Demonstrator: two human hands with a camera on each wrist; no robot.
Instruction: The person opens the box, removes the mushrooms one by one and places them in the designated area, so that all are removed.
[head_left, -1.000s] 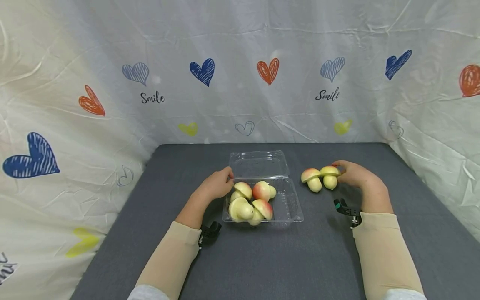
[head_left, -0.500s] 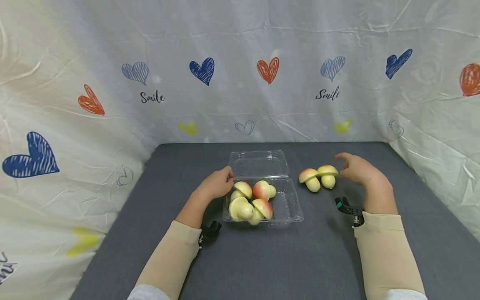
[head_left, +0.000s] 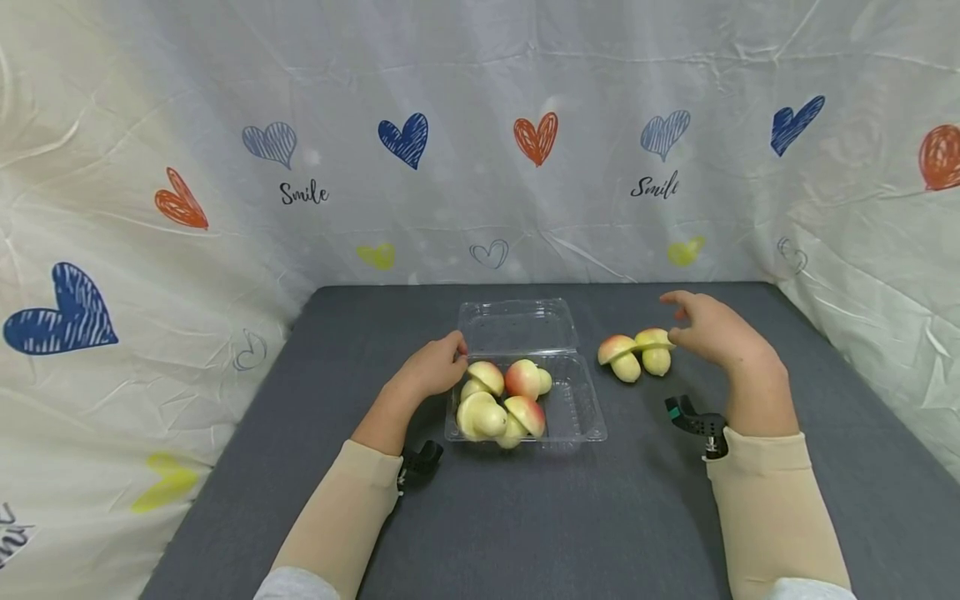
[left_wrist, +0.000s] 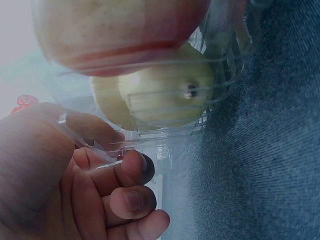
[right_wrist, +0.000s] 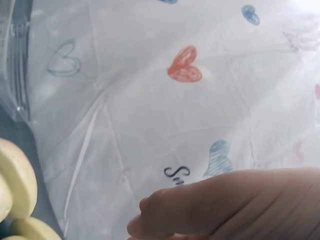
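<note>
In the head view a clear plastic clamshell box [head_left: 573, 408] lies with its lid [head_left: 517, 327] folded back. Several mushroom-shaped pieces [head_left: 487, 417], cream with reddish caps, fill its left part. My left hand [head_left: 431, 367] pinches the box's left rim between thumb and index finger; in the left wrist view the other fingers of the hand [left_wrist: 95, 195] curl loosely below. To the right of the box, two more mushroom-shaped pieces [head_left: 625, 367] lie side by side on the table. Just above and right of them hovers my right hand [head_left: 720, 333], fingers loosely bent, holding nothing.
A dark grey cloth-covered table [head_left: 525, 525] carries everything. Behind and beside it hangs a white curtain [head_left: 465, 83] printed with hearts. Each wrist wears a black camera mount [head_left: 693, 417].
My right hand has let go of the right mushroom-shaped piece, drawn away from it, and risen slightly. The pair shifted a little left. My left hand stays at the box rim.
</note>
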